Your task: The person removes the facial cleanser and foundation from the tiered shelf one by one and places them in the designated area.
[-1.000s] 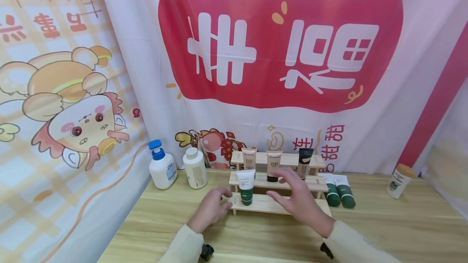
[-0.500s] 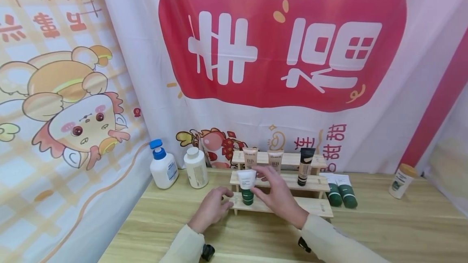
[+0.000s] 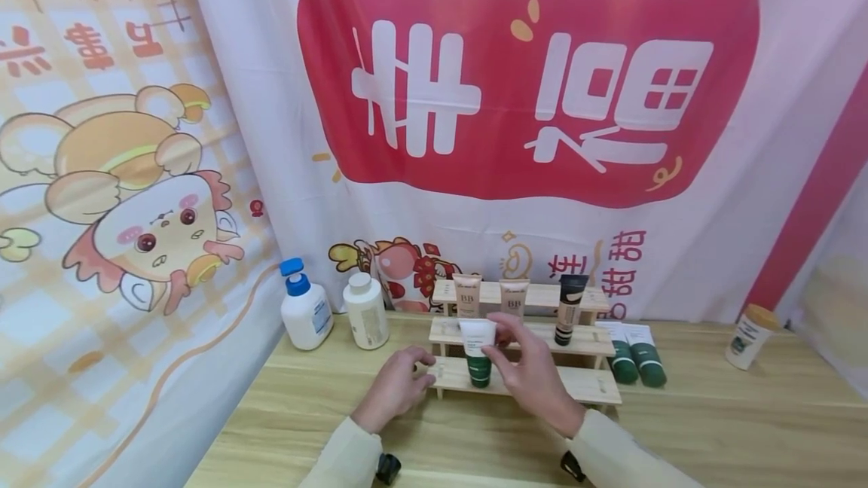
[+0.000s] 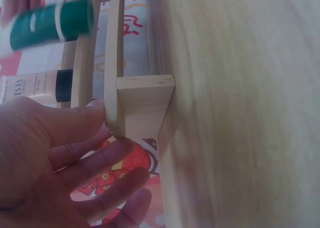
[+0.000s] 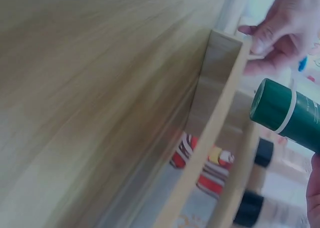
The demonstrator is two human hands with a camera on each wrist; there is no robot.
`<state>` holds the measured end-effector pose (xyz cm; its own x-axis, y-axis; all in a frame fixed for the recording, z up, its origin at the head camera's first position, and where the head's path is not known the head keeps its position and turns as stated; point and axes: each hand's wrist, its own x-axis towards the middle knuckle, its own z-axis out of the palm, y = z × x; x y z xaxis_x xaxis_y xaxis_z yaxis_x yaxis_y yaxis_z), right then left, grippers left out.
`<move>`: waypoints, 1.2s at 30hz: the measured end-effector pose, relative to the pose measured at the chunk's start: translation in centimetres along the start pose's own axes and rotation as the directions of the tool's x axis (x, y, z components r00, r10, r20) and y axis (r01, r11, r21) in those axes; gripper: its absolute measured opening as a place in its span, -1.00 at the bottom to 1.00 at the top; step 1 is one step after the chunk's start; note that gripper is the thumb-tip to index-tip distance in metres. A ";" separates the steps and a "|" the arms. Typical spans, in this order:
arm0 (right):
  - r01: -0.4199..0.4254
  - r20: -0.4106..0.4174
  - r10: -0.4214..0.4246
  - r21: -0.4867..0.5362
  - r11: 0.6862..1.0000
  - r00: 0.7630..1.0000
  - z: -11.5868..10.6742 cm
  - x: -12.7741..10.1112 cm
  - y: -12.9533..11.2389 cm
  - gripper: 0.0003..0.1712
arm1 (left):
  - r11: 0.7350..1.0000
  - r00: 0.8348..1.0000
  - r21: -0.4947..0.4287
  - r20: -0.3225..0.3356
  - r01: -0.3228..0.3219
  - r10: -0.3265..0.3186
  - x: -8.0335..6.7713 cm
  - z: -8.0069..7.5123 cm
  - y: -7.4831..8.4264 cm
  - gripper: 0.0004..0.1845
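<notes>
My right hand [image 3: 532, 371] pinches a white-and-green squeeze tube [image 3: 479, 352] by its upper white part, thumb in front. The tube is upright over the lowest step of a wooden tiered stand [image 3: 573, 382]. In the right wrist view the tube's green cap [image 5: 272, 105] hangs off the board. My left hand [image 3: 400, 388] grips the left end of that lowest step; in the left wrist view the thumb lies against one face of the board [image 4: 114, 52], with the other fingers spread beyond it. Behind stand two beige BB cream tubes [image 3: 468, 296] and a dark-topped tube [image 3: 568, 311].
A white pump bottle [image 3: 307, 318] with a blue top and a white bottle [image 3: 366, 311] stand left of the stand. At its right are two more green-and-white tubes [image 3: 649, 360], and farther off a white container with a tan lid [image 3: 749, 337]. A printed curtain [image 3: 678, 254] hangs behind.
My right hand has moved left from near the stand's middle, taken hold of the white-and-green tube and shifted it rightward. My left hand has stayed at the stand's left end.
</notes>
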<state>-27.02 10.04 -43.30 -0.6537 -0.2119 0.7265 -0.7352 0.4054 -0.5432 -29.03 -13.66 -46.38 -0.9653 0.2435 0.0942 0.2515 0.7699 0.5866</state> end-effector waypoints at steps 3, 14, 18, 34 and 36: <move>0.017 -0.021 -0.017 0.002 1.000 1.000 -1.9 -0.6 -0.5 -0.32 | 1.000 1.000 0.004 -0.008 0.000 0.000 0.0 0.0 -0.2 -0.74; 0.207 -0.157 -0.216 -0.071 0.976 0.964 -11.0 -2.8 -0.1 -0.26 | 1.000 1.000 0.000 -0.013 0.004 -0.004 -0.2 0.0 -0.3 -0.74; 0.062 -0.174 -0.101 -0.215 0.975 0.979 -15.3 -3.5 2.9 -0.24 | 1.000 1.000 0.003 -0.018 -0.001 0.001 -0.2 0.0 -0.4 -0.74; -0.574 0.045 0.694 -0.524 0.629 0.719 -23.5 -3.8 15.6 -0.31 | 1.000 1.000 -0.001 -0.001 0.015 -0.015 -0.3 -0.3 0.4 -0.73; -0.592 0.059 0.719 -0.525 0.612 0.692 -23.7 -3.9 16.7 -0.31 | 1.000 1.000 -0.009 0.003 0.014 -0.014 -0.3 -0.2 0.5 -0.73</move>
<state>-32.48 38.68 -45.22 -0.9919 0.0926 0.0872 0.0308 0.8400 -0.5417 -28.64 -13.49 -45.94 -0.9684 0.2348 0.0839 0.2378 0.7680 0.5947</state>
